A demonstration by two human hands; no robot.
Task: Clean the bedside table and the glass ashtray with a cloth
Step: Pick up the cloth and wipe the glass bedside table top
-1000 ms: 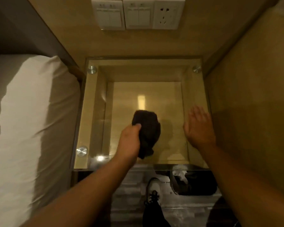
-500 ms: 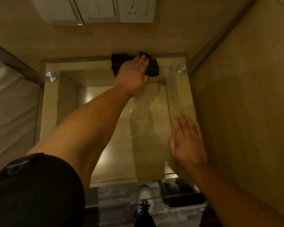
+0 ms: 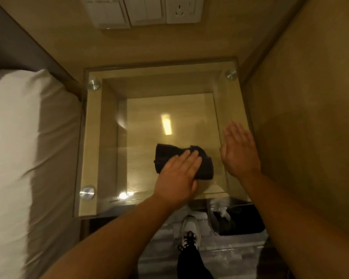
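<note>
Left hand [image 3: 178,174] flat on dark cloth [image 3: 205,166] atop glass bedside table [image 3: 101,137], right hand [image 3: 239,152] spread flat beside it.

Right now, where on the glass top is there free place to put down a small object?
The left half of the glass top is bare, between the two left metal studs. The far strip below the wall switches is bare too. The near right is crowded: left hand flat on the dark cloth, right hand beside it.

Dim warm light, lamp glare on glass top [image 3: 165,125], soft blur
</note>
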